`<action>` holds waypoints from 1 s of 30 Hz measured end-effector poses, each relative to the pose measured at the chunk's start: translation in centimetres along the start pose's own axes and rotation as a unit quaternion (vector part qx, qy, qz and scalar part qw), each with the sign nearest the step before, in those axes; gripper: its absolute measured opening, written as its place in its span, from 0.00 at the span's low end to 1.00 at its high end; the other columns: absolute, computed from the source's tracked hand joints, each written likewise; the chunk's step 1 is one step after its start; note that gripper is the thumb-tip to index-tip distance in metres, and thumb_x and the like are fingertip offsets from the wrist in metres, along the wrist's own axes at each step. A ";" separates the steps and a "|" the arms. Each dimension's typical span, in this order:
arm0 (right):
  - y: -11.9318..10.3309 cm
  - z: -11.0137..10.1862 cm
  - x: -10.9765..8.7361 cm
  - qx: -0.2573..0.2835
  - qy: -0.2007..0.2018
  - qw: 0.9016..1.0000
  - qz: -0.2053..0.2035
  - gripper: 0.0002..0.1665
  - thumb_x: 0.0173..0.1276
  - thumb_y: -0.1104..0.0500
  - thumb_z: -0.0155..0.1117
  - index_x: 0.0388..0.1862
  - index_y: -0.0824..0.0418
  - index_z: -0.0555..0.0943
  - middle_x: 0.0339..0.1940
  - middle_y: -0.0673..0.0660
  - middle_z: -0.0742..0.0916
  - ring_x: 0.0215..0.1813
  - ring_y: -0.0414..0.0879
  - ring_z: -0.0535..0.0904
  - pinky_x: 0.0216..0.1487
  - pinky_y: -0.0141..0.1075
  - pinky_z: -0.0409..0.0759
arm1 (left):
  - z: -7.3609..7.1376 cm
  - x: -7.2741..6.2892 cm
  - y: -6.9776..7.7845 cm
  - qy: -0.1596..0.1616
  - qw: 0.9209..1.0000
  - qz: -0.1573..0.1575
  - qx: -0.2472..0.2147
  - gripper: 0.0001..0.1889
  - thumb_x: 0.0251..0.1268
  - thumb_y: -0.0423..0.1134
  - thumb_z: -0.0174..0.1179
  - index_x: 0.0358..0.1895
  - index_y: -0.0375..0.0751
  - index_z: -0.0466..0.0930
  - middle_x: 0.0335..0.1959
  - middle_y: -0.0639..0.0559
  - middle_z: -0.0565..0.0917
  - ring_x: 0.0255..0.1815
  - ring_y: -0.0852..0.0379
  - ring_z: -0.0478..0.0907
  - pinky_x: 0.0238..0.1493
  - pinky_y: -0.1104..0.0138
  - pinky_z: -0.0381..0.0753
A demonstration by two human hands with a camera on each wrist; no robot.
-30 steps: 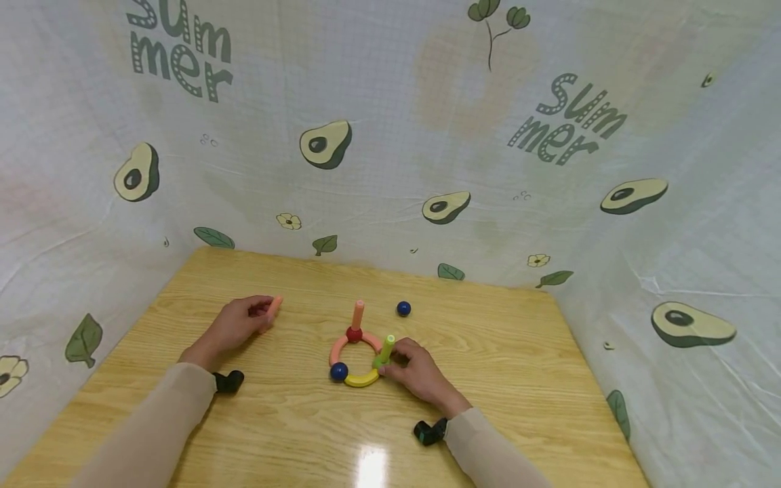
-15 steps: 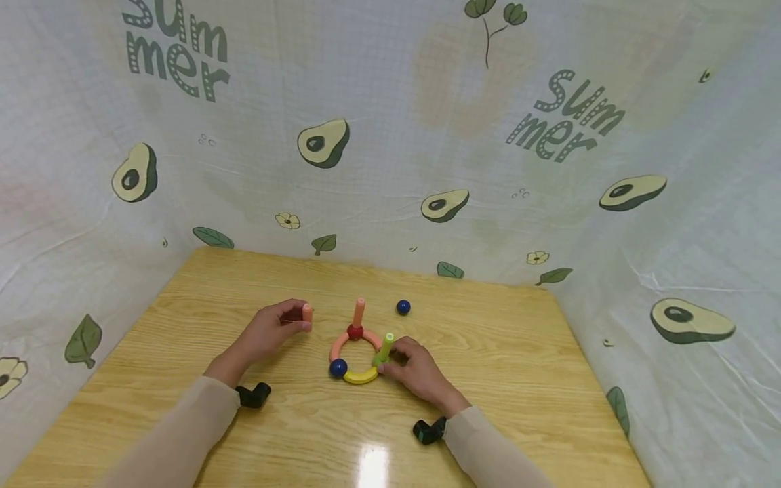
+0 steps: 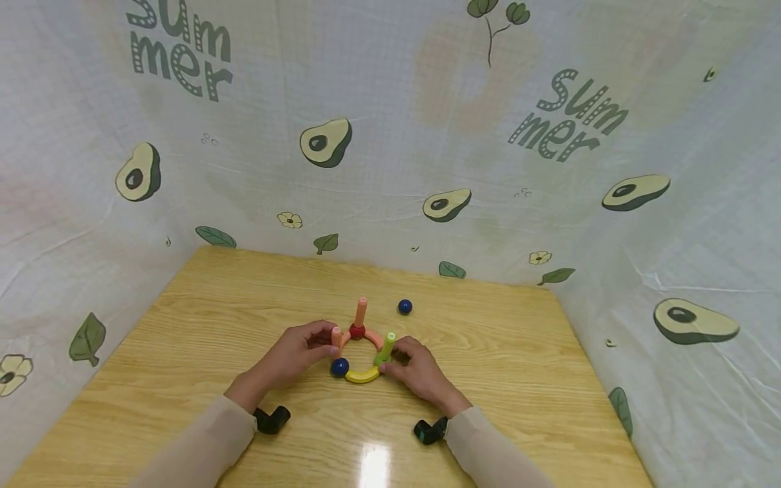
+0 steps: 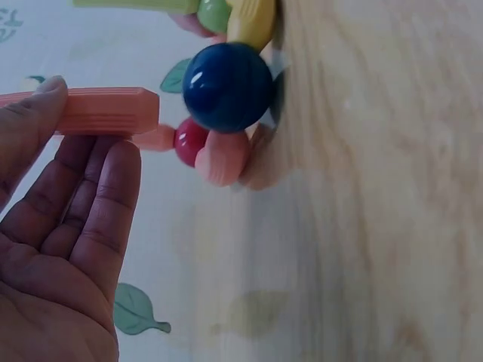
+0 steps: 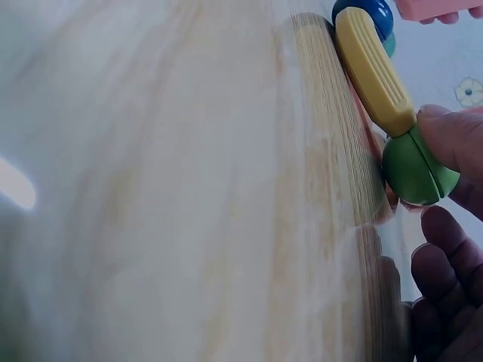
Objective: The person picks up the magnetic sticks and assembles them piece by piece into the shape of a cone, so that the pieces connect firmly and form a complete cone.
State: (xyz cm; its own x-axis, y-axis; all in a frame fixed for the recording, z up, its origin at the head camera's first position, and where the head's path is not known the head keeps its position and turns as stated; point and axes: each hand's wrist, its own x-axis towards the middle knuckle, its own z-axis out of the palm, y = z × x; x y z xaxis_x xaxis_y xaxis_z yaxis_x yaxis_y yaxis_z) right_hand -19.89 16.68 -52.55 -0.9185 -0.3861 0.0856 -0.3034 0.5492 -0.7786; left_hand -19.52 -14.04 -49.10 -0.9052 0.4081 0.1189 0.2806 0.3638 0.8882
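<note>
My left hand (image 3: pixel 297 356) pinches a salmon ribbed toy building rod (image 4: pixel 113 111) between thumb and fingers, upright in the head view. The rod's lower end is close over a blue ball (image 3: pixel 339 367). That ball belongs to a ring of curved salmon pieces (image 3: pixel 373 337) and a yellow curved piece (image 5: pixel 373 68), joined by balls. A second salmon rod (image 3: pixel 361 312) stands on the ring's red ball (image 3: pixel 357 331). At the right side, my right hand (image 3: pixel 419 371) pinches the green ball (image 5: pixel 415 167), from which a lime rod (image 3: pixel 387 347) rises.
A loose blue ball (image 3: pixel 405 307) lies on the wooden table (image 3: pixel 488 339) behind the ring. Printed cloth (image 3: pixel 378 169) surrounds the table at the back and sides. Each wrist wears a black camera, the left one (image 3: pixel 273 420) in front of the ring.
My left hand has carried the salmon rod rightward from the table's left side to the ring's blue ball, turning it upright. The right hand has stayed at the green ball.
</note>
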 end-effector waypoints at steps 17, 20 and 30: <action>0.0 0.0 0.0 0.000 -0.001 1.000 0.001 0.10 0.71 0.48 0.75 0.49 0.44 0.88 0.49 0.44 0.85 0.48 0.41 0.77 0.53 0.36 0.76 | 1.9 -0.6 -0.2 -0.002 0.999 -0.002 0.038 0.22 0.71 0.43 0.70 0.65 0.42 0.82 0.49 0.57 0.88 0.48 0.58 0.85 0.51 0.66 0.84; -0.1 0.0 -0.1 0.002 -0.002 1.000 -0.001 0.10 0.71 0.48 0.75 0.49 0.45 0.88 0.49 0.45 0.85 0.48 0.42 0.77 0.53 0.37 0.76 | 2.2 -0.7 -0.5 0.002 0.998 -0.011 0.067 0.19 0.71 0.43 0.71 0.61 0.44 0.84 0.47 0.58 0.87 0.44 0.61 0.84 0.48 0.67 0.84; -0.1 0.0 -0.4 -0.009 -0.004 1.000 -0.001 0.11 0.70 0.46 0.76 0.48 0.43 0.87 0.48 0.42 0.84 0.48 0.43 0.76 0.53 0.36 0.75 | 2.6 -0.6 -1.0 -0.007 0.997 -0.005 0.081 0.10 0.71 0.39 0.70 0.52 0.47 0.86 0.47 0.58 0.88 0.48 0.58 0.85 0.50 0.66 0.85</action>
State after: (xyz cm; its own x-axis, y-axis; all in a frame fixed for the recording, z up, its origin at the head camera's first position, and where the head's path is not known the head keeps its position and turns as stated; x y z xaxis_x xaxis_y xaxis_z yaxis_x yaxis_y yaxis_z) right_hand -19.53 16.77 -52.54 -0.9156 -0.3934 0.0829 -0.3105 0.5610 -0.7674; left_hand -18.39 -12.49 -51.24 -0.9037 0.4156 0.1024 0.3201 0.4974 0.8063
